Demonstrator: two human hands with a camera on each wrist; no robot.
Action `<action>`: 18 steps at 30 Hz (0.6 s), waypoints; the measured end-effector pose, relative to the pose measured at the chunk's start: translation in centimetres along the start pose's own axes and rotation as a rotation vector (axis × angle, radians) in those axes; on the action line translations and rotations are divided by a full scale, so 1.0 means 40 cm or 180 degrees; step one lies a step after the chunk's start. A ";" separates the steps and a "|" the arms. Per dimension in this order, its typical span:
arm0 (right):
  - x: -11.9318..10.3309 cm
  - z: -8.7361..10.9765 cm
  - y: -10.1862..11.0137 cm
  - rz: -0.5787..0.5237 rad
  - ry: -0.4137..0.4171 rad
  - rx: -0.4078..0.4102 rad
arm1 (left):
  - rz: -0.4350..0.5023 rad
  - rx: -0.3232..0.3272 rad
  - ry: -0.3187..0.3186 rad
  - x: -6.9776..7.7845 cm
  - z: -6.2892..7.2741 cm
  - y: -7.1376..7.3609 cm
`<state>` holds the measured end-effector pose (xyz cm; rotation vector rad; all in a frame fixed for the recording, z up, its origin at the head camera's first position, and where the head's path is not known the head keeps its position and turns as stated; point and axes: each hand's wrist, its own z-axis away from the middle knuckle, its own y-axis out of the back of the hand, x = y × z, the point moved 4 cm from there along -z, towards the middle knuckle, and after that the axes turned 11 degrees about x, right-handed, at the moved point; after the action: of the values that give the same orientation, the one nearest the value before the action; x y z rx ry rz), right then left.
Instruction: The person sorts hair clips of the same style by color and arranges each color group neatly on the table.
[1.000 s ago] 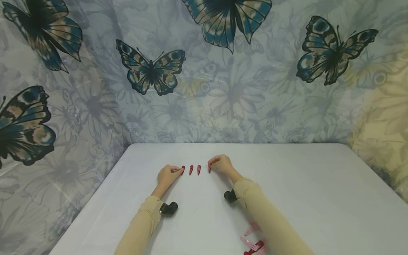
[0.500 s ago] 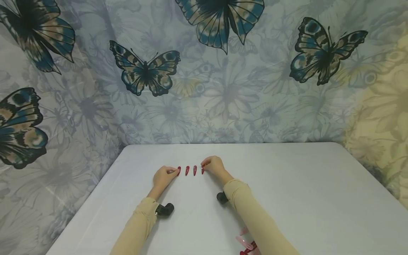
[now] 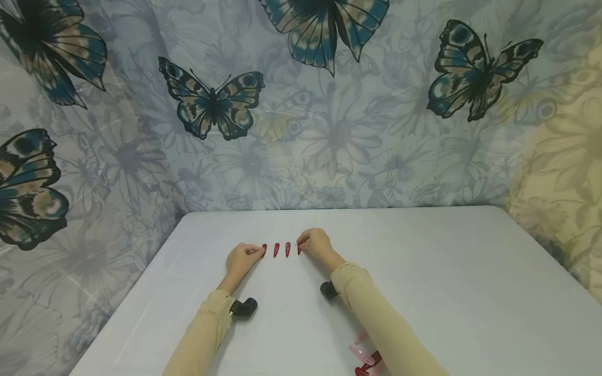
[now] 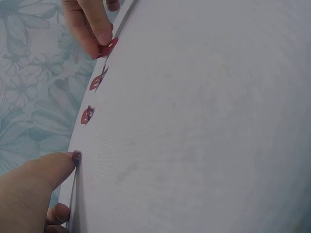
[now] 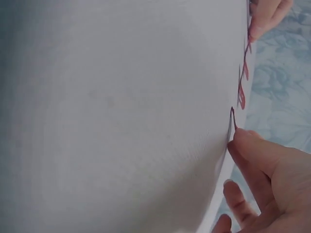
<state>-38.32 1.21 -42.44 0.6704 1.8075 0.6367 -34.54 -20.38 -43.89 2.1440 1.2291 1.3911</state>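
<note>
Several red snap hair clips stand in a row across the far part of the white table [image 3: 400, 271]. At the row's left end my left hand [image 3: 241, 259] holds a red hair clip [image 3: 264, 250] between thumb and fingers, its thumb tip over the clip in the left wrist view. My right hand [image 3: 320, 245] pinches the rightmost red hair clip [image 3: 298, 249], whose end sticks out past the fingertips in the right wrist view [image 5: 233, 116]. Between the hands lie two more clips, one left [image 3: 276, 250] and one right [image 3: 288, 249], evenly spaced and untouched.
Near the front edge, partly hidden by the right forearm, lies a loose pile of pink hair clips [image 3: 361, 355] and red hair clips [image 3: 368, 365]. Behind the table hangs a butterfly-patterned cloth [image 3: 338, 156]. A black wrist camera [image 3: 243, 308] sits at the left cuff.
My right hand has brought its red hair clip leftward, closer to the row, then stayed there. The left hand keeps its place at the left end. The head view has shifted slightly.
</note>
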 end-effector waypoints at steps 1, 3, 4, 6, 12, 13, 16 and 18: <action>-0.010 0.010 0.011 0.0061 0.0004 0.0017 | 0.0002 -0.0002 0.0012 0.000 0.001 -0.001; -0.019 0.024 0.021 0.0194 0.0044 0.0051 | 0.0001 -0.0005 0.0030 -0.001 0.004 -0.002; -0.018 0.024 0.022 0.0222 0.0030 0.0053 | -0.0001 -0.0002 0.0039 -0.001 0.003 -0.003; -0.018 0.027 0.021 0.0302 0.0053 0.0052 | -0.0007 -0.0011 0.0063 -0.002 0.004 -0.003; -0.020 0.033 0.012 0.0591 0.0137 0.0004 | -0.0022 -0.0056 0.0108 -0.003 0.011 -0.004; -0.021 0.032 0.010 0.0641 0.0178 -0.0004 | -0.0020 -0.0037 0.0110 -0.002 0.011 -0.003; -0.026 0.031 0.007 0.0785 0.0311 -0.0007 | -0.0014 0.0008 0.0075 0.001 0.010 -0.001; -0.029 0.032 0.007 0.0885 0.0373 -0.0001 | -0.0016 0.0022 0.0046 0.002 0.009 -0.002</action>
<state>-36.76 0.71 -41.88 0.9101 1.8365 0.8764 -34.27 -20.19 -44.06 2.1376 1.2457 1.4045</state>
